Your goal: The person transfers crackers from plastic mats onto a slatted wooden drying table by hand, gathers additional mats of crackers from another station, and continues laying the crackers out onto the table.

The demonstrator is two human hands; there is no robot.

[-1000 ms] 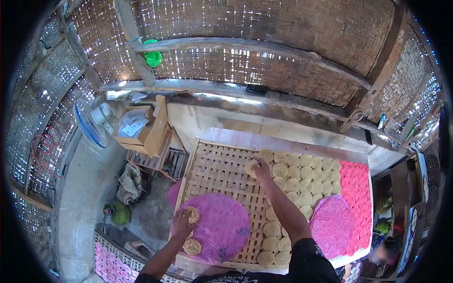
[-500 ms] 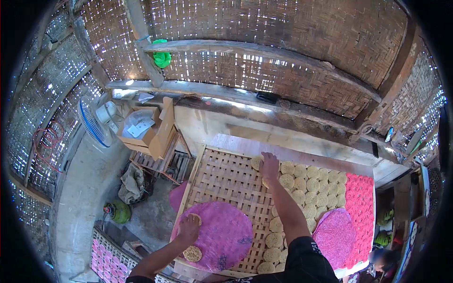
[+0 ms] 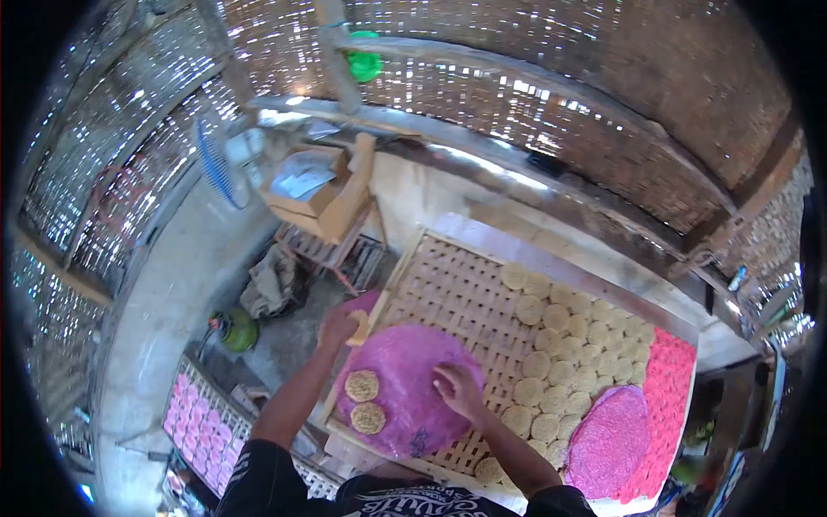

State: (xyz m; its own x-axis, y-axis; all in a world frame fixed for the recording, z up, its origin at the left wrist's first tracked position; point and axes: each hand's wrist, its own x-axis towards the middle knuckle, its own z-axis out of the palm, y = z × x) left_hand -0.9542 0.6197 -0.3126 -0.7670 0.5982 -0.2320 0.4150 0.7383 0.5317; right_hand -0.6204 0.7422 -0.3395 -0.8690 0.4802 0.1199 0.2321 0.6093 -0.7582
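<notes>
My left hand (image 3: 336,329) is closed around a round tan cracker (image 3: 358,328), held edge-on at the upper left rim of a pink-purple round sheet (image 3: 413,353). Two more tan crackers, one upper (image 3: 362,386) and one lower (image 3: 368,419), lie on the left side of that sheet. Above its right part is my right hand (image 3: 458,390), fingers apart, with nothing seen in it. Under the sheet is a large woven bamboo tray (image 3: 452,280), where rows of tan crackers (image 3: 564,345) cover the middle.
Bright pink crackers (image 3: 662,388) fill the tray's right end beside a second pink round sheet (image 3: 610,439). A lower rack (image 3: 202,422) of pink rounds stands at left. Nearby are a green gas cylinder (image 3: 237,330), a cardboard box (image 3: 323,202) and a fan (image 3: 215,164).
My right hand has come back from the tray's far edge to the pink sheet. My left hand has lifted a cracker toward the sheet's upper left rim. The view has shifted.
</notes>
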